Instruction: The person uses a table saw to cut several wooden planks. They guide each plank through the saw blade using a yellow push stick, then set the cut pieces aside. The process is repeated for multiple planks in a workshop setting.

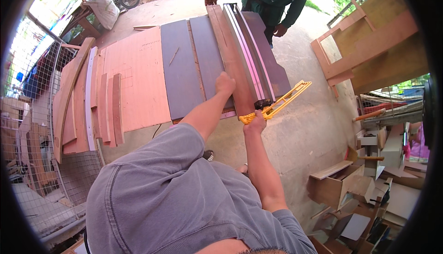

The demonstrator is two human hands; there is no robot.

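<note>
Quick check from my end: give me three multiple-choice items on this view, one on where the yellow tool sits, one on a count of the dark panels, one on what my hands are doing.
1. Where is the yellow tool?
A. At the near end of the long brown board
B. On the pink sheet at the left
C. In the co-worker's hand

2. How many dark purple panels lie flat side by side left of the long brown board?
A. One
B. Two
C. Five

3. What is the left hand doing?
A. Hanging free at the side
B. Holding a pencil
C. Pressing flat on the boards

Answers: 1 A, the right hand grips the tool at the board's near end. 2 B, two panels with a thin strip between them. 3 C, the palm rests on the wood with nothing in it.
</note>
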